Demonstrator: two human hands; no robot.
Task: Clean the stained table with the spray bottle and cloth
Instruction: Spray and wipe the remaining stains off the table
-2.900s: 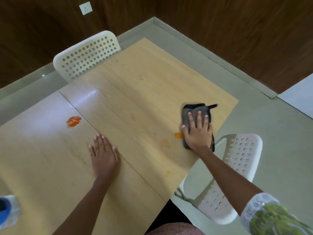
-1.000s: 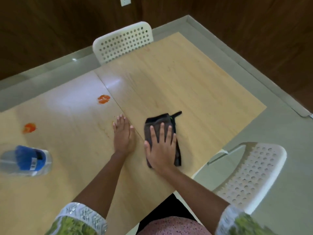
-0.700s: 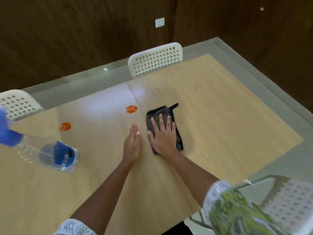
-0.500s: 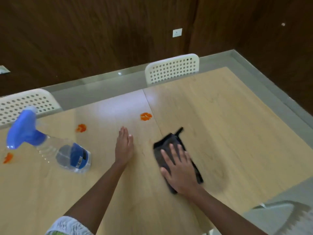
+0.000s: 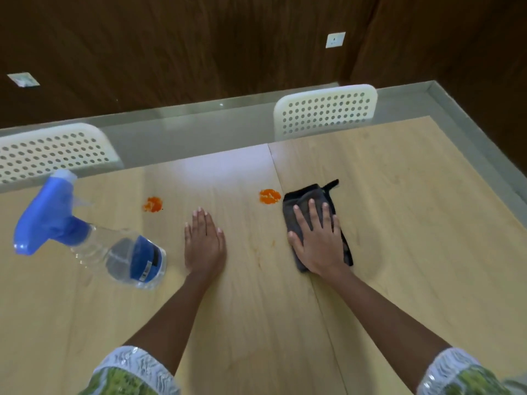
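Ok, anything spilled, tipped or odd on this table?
Two orange stains remain on the light wooden table. The clear blue-topped spray bottle looks tipped on its side.
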